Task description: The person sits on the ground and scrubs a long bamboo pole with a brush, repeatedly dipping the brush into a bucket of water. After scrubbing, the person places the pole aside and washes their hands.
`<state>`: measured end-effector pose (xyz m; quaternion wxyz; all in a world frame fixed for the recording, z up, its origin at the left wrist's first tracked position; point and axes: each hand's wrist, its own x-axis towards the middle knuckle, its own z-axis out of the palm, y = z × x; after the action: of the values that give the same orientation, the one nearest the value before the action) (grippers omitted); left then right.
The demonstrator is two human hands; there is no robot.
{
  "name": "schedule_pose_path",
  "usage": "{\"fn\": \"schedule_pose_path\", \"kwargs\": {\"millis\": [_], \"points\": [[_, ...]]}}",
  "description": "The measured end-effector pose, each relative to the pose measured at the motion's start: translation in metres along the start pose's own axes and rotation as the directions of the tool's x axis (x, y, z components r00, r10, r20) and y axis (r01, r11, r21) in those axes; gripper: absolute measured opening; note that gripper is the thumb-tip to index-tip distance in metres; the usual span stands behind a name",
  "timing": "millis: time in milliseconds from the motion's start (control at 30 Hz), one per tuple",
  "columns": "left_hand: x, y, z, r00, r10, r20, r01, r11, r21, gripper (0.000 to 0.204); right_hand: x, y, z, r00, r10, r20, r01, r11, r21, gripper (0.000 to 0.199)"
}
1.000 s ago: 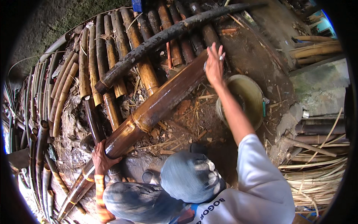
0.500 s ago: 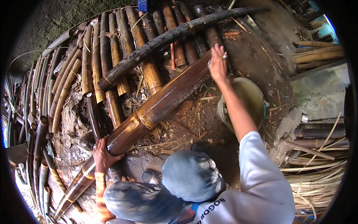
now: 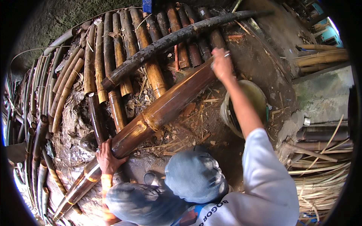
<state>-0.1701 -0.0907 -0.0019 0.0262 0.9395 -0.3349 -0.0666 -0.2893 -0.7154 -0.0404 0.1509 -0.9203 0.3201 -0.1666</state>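
Note:
A thick, wet-looking brown bamboo pole [image 3: 166,109] lies slantwise in front of me, from the lower left to the upper right. Over its lower part my left hand [image 3: 108,160] is clasped, fingers toward the far side and thumb apart on the near side. My right hand [image 3: 222,64] is at the pole's upper right end. Motion blurs its fingers, so their hold is unclear. A pale node ring [image 3: 149,121] shows midway along the pole. Several shorter bamboo pieces [image 3: 155,77] lie beneath or beyond it.
A dark curved pole [image 3: 166,42] crosses the row of bamboo. A round bucket [image 3: 253,96] stands beside my right forearm. Split bamboo strips [image 3: 320,188] are heaped at the right, near a concrete block [image 3: 320,92]. Chips and shavings litter the ground.
My right hand's fingers, spread outward before, now look bunched and blurred at the pole's end. The pole and my left hand have shifted slightly to the right in view.

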Motion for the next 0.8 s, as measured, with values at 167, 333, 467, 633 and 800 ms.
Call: {"fn": "schedule_pose_path", "kwargs": {"millis": [167, 333, 467, 633, 800], "points": [[0.003, 0.007, 0.0, 0.999, 0.039, -0.024, -0.04, 0.996, -0.079, 0.113, -0.016, 0.032, 0.024, 0.984, -0.094, -0.153, 0.063, 0.979, -0.193, 0.036], [0.032, 0.002, -0.007, 0.994, 0.08, 0.073, -0.061, 0.97, -0.236, 0.119, 0.023, 0.049, 0.013, 0.952, 0.009, -0.305, 0.038, 0.988, 0.15, 0.036], [0.026, 0.038, -0.015, 0.997, 0.079, 0.018, -0.075, 0.984, -0.16, 0.13, -0.003, -0.026, 0.031, 0.981, -0.026, -0.191, 0.007, 0.995, -0.097, 0.035], [0.053, 0.068, 0.008, 0.994, 0.086, -0.063, -0.093, 0.989, -0.114, 0.121, -0.129, -0.206, 0.054, 0.949, -0.313, -0.025, 0.313, 0.934, 0.175, 0.041], [0.049, 0.065, -0.012, 0.99, 0.142, 0.012, -0.138, 0.976, -0.167, 0.101, -0.167, -0.22, 0.051, 0.776, -0.591, -0.219, 0.63, 0.709, 0.318, 0.026]]}}
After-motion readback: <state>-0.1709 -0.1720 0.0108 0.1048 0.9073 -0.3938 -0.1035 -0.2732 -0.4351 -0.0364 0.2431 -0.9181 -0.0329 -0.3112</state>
